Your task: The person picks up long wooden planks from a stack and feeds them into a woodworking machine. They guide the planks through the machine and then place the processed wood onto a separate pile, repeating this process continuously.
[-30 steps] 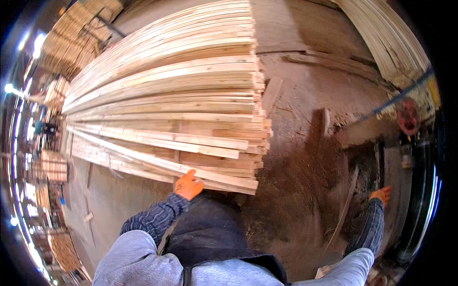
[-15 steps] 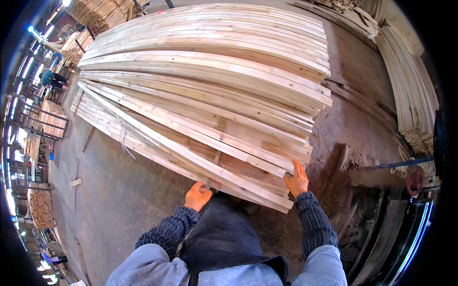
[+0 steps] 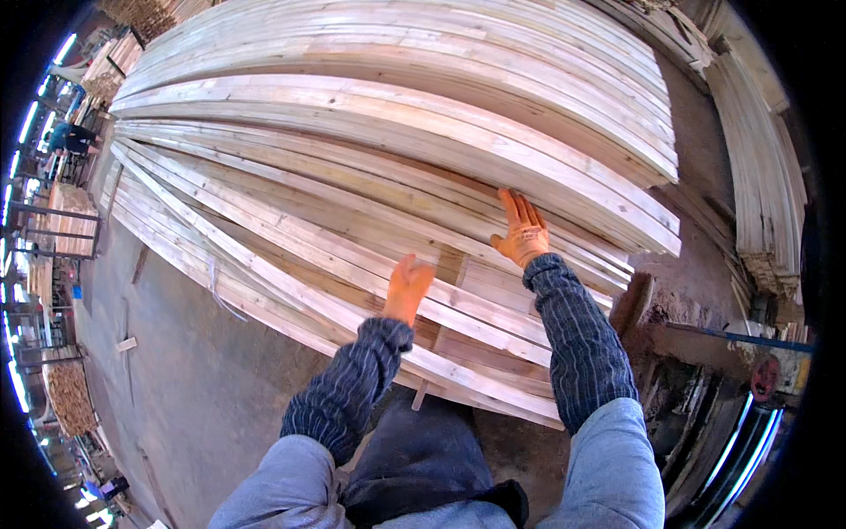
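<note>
Wooden boards (image 3: 310, 243) lie beneath my left hand (image 3: 409, 286) and right hand (image 3: 523, 234).
The right spreads its fingers, unclenched; I cannot tell whether the blurred left grasps one.

- Left hand (image 3: 408, 287): gloved in bright orange, any pattern lost to blur
- Right hand (image 3: 523, 236): gloved in orange, small dark print across the back
- 2 knitted oversleeves (image 3: 583, 339): dark navy-grey with thin, wavy, pale stripes
- Shirt sleeves (image 3: 614, 463): plain pale blue-grey
- Apron (image 3: 421, 454): black
- Planks (image 3: 344, 99): cream to pale yellow, streaked with grain, dotted with brown knots
- Floor (image 3: 203, 388): grey, mottled with brown
- Round, wheel-like machine part (image 3: 765, 377): dull red
- Long, thin bar (image 3: 740, 337): mid blue
- Strip light (image 3: 64, 49): white
</note>
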A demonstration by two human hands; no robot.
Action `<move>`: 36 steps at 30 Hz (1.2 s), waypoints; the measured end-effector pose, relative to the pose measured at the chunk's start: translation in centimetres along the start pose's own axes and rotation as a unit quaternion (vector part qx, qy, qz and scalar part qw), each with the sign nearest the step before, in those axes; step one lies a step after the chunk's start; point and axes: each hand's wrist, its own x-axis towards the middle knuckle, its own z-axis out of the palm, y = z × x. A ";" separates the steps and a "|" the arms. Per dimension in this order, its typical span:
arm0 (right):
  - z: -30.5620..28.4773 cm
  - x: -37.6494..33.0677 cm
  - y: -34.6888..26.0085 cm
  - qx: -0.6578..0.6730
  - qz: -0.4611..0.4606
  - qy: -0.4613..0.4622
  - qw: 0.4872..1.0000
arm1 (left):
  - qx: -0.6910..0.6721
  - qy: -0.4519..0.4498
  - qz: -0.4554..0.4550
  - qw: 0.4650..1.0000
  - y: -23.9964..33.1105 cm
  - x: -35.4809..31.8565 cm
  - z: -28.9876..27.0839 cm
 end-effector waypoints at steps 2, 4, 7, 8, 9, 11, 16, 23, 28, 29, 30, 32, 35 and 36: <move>1.0 0.8 -0.3 -0.045 0.038 -0.025 0.998 | -0.098 0.052 0.021 0.994 -0.5 4.7 -0.2; 0.1 2.2 -3.2 -0.109 0.055 -0.063 0.990 | -0.116 0.151 -0.002 0.982 -0.9 10.8 -2.6; 0.0 3.8 -3.5 -0.163 0.041 -0.106 0.980 | -0.124 0.263 -0.085 0.953 0.4 17.1 -3.7; 0.0 4.5 -3.7 -0.174 0.038 -0.123 0.976 | -0.111 0.287 -0.098 0.946 0.6 17.7 -3.7; -0.2 4.5 -3.5 -0.198 0.046 -0.136 0.970 | -0.098 0.305 -0.116 0.940 0.7 18.0 -2.8; -0.4 3.4 -1.3 -0.208 0.052 -0.129 0.968 | -0.016 0.315 -0.125 0.941 2.2 17.0 0.7; -0.1 3.9 -1.9 -0.220 -0.023 -0.128 0.967 | -0.081 0.211 -0.126 0.966 2.5 16.2 -3.7; -5.4 -1.0 -6.3 -0.081 -0.045 -0.232 0.968 | -0.122 0.135 -0.021 0.983 10.1 1.7 -3.9; -6.3 -8.4 -6.7 0.073 -0.077 -0.187 0.977 | -0.236 0.237 0.027 0.942 9.7 -2.6 -1.9; -6.9 -8.6 -7.1 0.136 -0.050 -0.225 0.964 | -0.281 0.238 0.040 0.929 9.4 -3.0 -1.8; -7.7 -9.0 -7.6 0.198 -0.020 -0.260 0.945 | -0.324 0.236 0.051 0.915 8.9 -3.2 -1.9; -8.6 -9.9 -9.1 0.198 -0.041 -0.319 0.926 | -0.324 0.229 0.063 0.916 6.5 -3.3 -2.8; -9.6 -11.0 -10.6 0.254 -0.048 -0.358 0.897 | -0.007 0.201 0.077 0.976 0.3 -3.3 -7.2; -9.6 -11.9 -10.7 0.280 -0.017 -0.367 0.887 | 0.122 0.196 0.092 0.969 -1.4 -3.5 -8.5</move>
